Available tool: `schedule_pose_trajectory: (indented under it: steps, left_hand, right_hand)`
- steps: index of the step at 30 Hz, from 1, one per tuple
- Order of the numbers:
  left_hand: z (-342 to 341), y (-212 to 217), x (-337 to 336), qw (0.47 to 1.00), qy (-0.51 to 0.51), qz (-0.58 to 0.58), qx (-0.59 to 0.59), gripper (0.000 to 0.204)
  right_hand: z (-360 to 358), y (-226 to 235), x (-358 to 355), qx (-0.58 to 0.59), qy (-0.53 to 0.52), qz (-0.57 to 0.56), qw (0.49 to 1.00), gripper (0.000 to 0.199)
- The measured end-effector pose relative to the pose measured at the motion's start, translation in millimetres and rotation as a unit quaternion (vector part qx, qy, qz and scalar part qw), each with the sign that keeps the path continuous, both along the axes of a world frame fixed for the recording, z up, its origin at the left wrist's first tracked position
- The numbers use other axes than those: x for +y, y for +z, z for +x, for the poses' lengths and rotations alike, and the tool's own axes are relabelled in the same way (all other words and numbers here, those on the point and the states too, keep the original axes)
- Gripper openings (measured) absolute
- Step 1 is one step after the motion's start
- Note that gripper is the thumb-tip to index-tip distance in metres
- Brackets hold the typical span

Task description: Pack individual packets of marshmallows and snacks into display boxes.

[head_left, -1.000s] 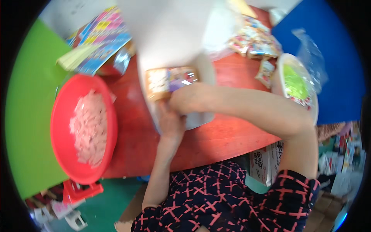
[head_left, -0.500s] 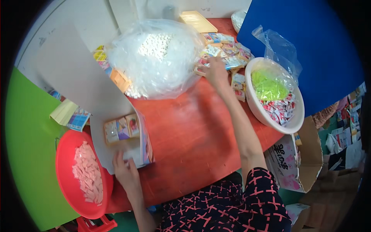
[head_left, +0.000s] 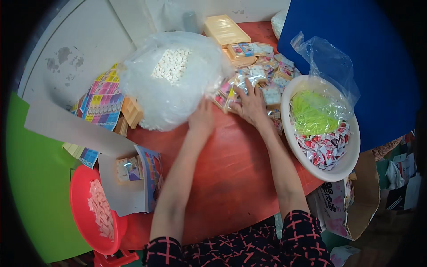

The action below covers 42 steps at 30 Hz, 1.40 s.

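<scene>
My right hand (head_left: 252, 104) lies with fingers spread on a pile of small clear-wrapped packs (head_left: 272, 78) with coloured labels. Its fingertips touch the packs at the pile's near left edge. My left hand (head_left: 202, 119) is just left of them, between the pile and a big clear plastic bag (head_left: 195, 53) of small white pieces. Its fingertips are blurred, and whether they grip a pack is hidden. At the left, an open white cardboard box (head_left: 153, 171) with a printed side stands with wrapped packs (head_left: 129, 169) inside.
A red basin (head_left: 81, 202) of pink pieces stands at the left. On the right is a white basin (head_left: 354, 153) with red-and-white sachets and a green bundle. Cream trays (head_left: 225, 30) lie at the back. A blue panel (head_left: 351, 40) borders the red table (head_left: 218, 196).
My left hand has moved from the white box up and right to the packs. The right hand has spread over the pile's near edge. The whole view has shifted.
</scene>
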State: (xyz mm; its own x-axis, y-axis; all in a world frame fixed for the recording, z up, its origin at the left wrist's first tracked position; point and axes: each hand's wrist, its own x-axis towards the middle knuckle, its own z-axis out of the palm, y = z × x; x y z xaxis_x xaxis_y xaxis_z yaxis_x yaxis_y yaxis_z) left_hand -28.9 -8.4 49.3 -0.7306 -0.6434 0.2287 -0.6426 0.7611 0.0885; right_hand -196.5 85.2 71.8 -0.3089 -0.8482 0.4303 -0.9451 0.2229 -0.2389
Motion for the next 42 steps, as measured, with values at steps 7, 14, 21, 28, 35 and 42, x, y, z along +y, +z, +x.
schedule_pose_trajectory:
  steps: [7,14,21,28,35,42]
  left_hand:
    - [-15,59,-57,0.876,-0.021,-0.236,-0.42,0.031]
    - [-66,76,-11,0.996,0.069,0.057,-0.027,0.016]
    - [-136,47,4,0.99,-0.113,0.081,-0.031,0.059]
    - [-81,9,68,0.991,-0.073,0.104,0.045,0.05]
    - [-16,12,137,0.987,-0.045,0.105,0.114,0.045]
    - [66,63,155,0.971,-0.055,0.04,0.228,0.049]
  right_hand:
    - [47,1,54,0.003,0.118,0.006,0.993,0.058]
    - [52,19,94,-0.066,0.118,-0.016,0.991,0.074]
    - [51,-8,127,-0.084,-0.068,0.044,0.993,0.085]
    - [63,-8,154,-0.081,-0.015,0.095,0.992,0.074]
    - [84,-3,194,-0.045,0.069,0.091,0.992,0.068]
    - [110,11,215,-0.171,-0.024,-0.079,0.982,0.063]
